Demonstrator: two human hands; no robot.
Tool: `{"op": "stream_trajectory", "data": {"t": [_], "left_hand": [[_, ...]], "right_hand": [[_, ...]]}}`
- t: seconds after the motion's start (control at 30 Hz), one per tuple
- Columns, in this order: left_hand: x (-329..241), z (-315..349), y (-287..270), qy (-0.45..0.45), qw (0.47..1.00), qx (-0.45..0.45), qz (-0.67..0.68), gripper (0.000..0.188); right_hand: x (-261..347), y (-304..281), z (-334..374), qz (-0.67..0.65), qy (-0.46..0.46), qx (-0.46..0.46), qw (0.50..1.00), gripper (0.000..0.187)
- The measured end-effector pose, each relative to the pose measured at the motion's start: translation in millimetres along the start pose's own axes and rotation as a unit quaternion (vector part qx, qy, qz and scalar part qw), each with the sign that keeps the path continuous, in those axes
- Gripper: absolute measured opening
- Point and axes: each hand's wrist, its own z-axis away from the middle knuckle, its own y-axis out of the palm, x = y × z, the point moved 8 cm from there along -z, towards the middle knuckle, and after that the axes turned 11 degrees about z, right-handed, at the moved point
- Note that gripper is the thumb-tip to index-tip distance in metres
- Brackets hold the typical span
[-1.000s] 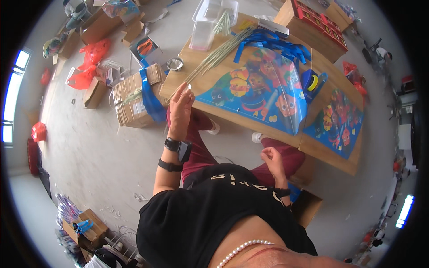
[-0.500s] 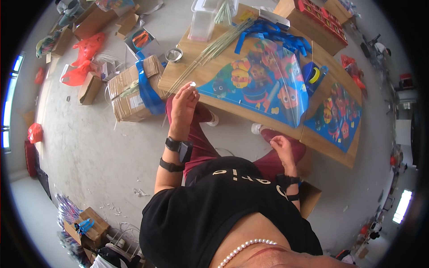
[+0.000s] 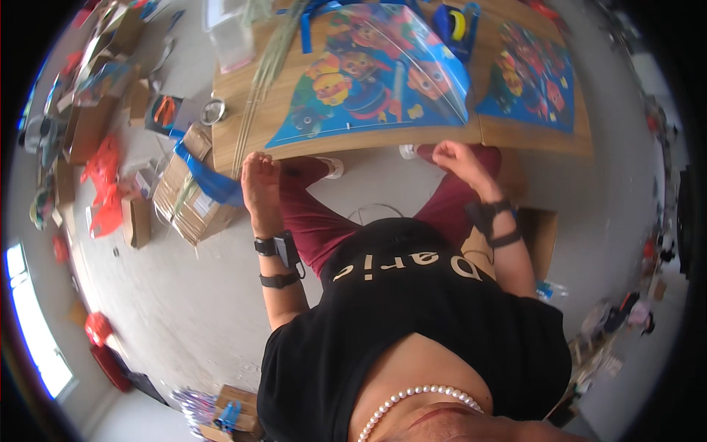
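My left hand (image 3: 261, 184) is raised just off the table's front left corner, its palm showing and its fingers loosely bent; nothing shows in them. In front of the table's near edge, my right hand (image 3: 458, 160) has its thumb and fingertips drawn together. Whatever they may hold is too small to make out. Beyond both hands a large fan-shaped blue sheet (image 3: 361, 88) with cartoon figures lies on the wooden table (image 3: 247, 121). A thin pale rod runs along its near edge, with a small white piece on it. A second printed blue sheet (image 3: 530, 81) lies further right.
Thin pale sticks (image 3: 272, 55) lie at the table's left, near a clear plastic box (image 3: 228, 37). A blue tape dispenser (image 3: 456, 33) stands between the sheets. Left of the table are a metal-coloured roll (image 3: 213, 112), a cardboard box (image 3: 184, 195) with blue strips, and red bags (image 3: 103, 184).
The view has turned and shifted. The small white piece at my left fingertips is no longer visible, and those fingers have loosened. My right hand has risen closer to the table edge.
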Motion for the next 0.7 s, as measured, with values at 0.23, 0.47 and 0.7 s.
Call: {"op": "stream_trajectory", "data": {"t": [0.23, 0.47, 0.7], "left_hand": [[23, -37, -30, -0.054, 0.998, -0.019, 0.007, 0.012], [21, -54, -60, -0.024, 0.998, -0.044, 0.028, 0.014], [30, -53, -68, -0.003, 0.987, -0.103, 0.119, 0.013]], "right_hand": [[-7, -25, -40, -0.094, 0.045, 0.038, 0.994, 0.018], [-18, -23, -84, -0.074, 0.067, 0.016, 0.995, 0.021], [-28, -10, -95, -0.059, 0.094, 0.007, 0.994, 0.016]]}}
